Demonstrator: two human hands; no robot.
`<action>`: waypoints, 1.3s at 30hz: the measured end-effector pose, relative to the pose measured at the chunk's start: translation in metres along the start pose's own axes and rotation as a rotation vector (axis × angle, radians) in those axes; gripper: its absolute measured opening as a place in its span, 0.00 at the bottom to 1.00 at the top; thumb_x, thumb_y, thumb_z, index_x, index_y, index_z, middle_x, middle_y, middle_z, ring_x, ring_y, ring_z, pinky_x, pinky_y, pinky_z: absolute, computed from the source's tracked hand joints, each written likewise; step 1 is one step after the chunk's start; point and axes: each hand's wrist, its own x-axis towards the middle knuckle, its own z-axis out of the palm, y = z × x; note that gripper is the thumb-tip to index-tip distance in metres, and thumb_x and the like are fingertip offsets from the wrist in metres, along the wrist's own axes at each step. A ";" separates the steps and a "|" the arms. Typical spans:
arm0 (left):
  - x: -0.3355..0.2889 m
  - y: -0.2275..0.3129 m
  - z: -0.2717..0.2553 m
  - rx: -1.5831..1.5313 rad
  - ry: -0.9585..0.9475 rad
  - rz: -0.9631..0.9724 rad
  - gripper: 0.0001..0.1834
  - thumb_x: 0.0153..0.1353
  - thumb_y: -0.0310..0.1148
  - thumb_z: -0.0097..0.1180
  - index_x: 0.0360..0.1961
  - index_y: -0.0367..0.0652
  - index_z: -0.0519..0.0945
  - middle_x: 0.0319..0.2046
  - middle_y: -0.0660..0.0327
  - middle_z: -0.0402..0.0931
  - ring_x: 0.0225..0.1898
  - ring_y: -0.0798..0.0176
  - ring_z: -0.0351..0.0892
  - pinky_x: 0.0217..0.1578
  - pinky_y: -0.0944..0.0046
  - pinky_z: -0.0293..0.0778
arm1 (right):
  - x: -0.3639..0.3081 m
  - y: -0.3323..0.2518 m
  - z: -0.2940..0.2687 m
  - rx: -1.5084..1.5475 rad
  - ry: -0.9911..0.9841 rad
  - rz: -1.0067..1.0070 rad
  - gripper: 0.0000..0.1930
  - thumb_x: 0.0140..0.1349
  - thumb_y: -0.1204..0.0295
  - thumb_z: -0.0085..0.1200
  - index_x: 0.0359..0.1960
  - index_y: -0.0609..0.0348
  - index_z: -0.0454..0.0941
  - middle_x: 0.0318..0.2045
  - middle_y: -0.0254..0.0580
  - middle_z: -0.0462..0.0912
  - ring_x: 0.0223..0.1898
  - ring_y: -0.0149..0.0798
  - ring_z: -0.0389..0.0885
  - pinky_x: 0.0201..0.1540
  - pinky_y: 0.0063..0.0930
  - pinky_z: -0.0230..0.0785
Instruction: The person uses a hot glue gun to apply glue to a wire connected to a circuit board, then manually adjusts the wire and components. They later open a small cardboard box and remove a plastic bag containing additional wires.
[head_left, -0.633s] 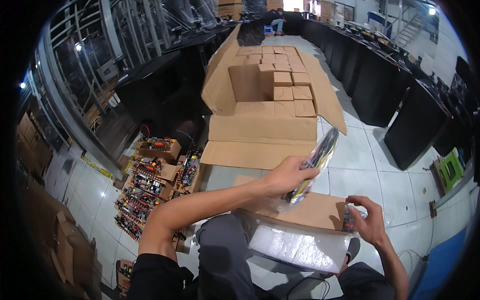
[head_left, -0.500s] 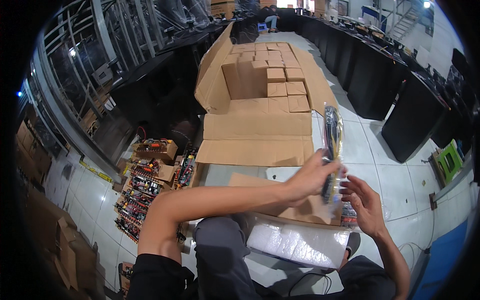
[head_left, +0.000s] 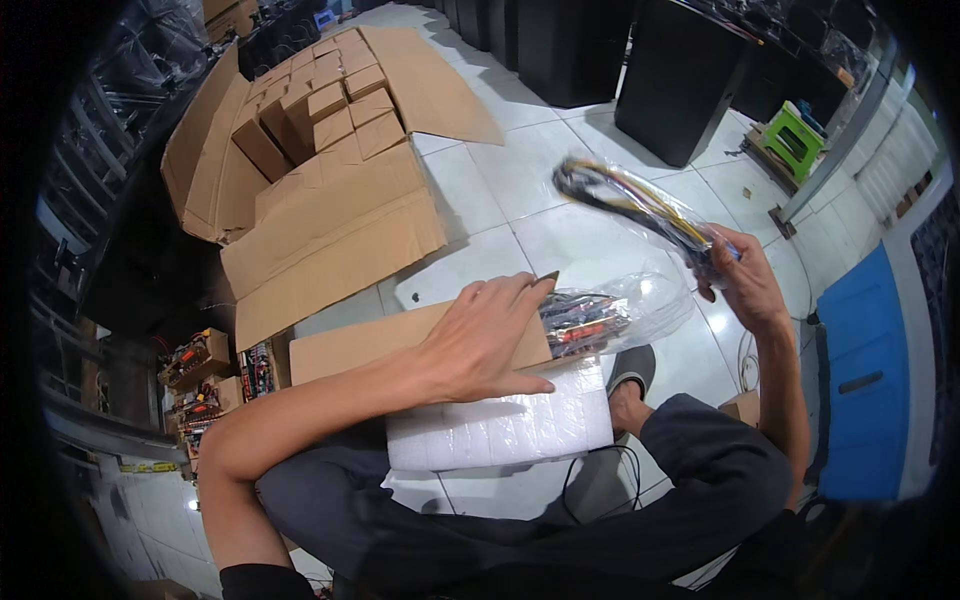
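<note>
Right hand point(head_left: 745, 280) fingers clenched round one end of a clear-bagged bundle of multicoloured wires point(head_left: 630, 200), held up in the air above the tiled floor point(head_left: 560, 230), other end sticking up-left. Left hand point(head_left: 485, 335) lies palm-down, fingers spread and flat, pressing the near flap of a small cardboard box point(head_left: 400, 345); not gripping anything. Just beside its fingertips a second clear bag of red/black wired parts point(head_left: 600, 320) lies at the box edge, seemingly half out. Box sits on a white foam block point(head_left: 500, 425) over the person's lap. Judging progress: one bundle lifted clear, at least one bag left at the box. Further out: flattened cardboard sheets with rows of small cartons point(head_left: 320, 110), trays of components point(head_left: 205, 375) on the floor at left, green stool point(head_left: 795, 135) far right.
</note>
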 end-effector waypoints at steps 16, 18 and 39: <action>0.004 -0.012 0.002 0.005 -0.169 -0.225 0.62 0.37 0.48 0.71 0.68 0.29 0.51 0.46 0.39 0.69 0.48 0.41 0.70 0.49 0.50 0.65 | 0.035 0.048 -0.034 -0.254 -0.326 0.039 0.13 0.51 0.77 0.66 0.40 0.58 0.87 0.38 0.41 0.83 0.43 0.35 0.78 0.52 0.29 0.70; 0.003 -0.011 0.002 0.014 -0.159 -0.224 0.61 0.38 0.48 0.70 0.68 0.30 0.50 0.47 0.38 0.69 0.49 0.40 0.70 0.50 0.48 0.66 | 0.038 0.055 -0.023 -0.272 -0.319 0.022 0.13 0.50 0.79 0.65 0.39 0.59 0.87 0.39 0.41 0.82 0.43 0.36 0.78 0.52 0.31 0.71; -0.001 -0.012 0.007 -0.052 -0.047 -0.184 0.58 0.38 0.45 0.69 0.67 0.29 0.53 0.48 0.38 0.68 0.52 0.41 0.68 0.53 0.51 0.62 | 0.078 0.036 0.000 -0.480 -0.476 -0.051 0.14 0.43 0.84 0.66 0.33 0.55 0.89 0.37 0.37 0.83 0.44 0.37 0.77 0.49 0.30 0.72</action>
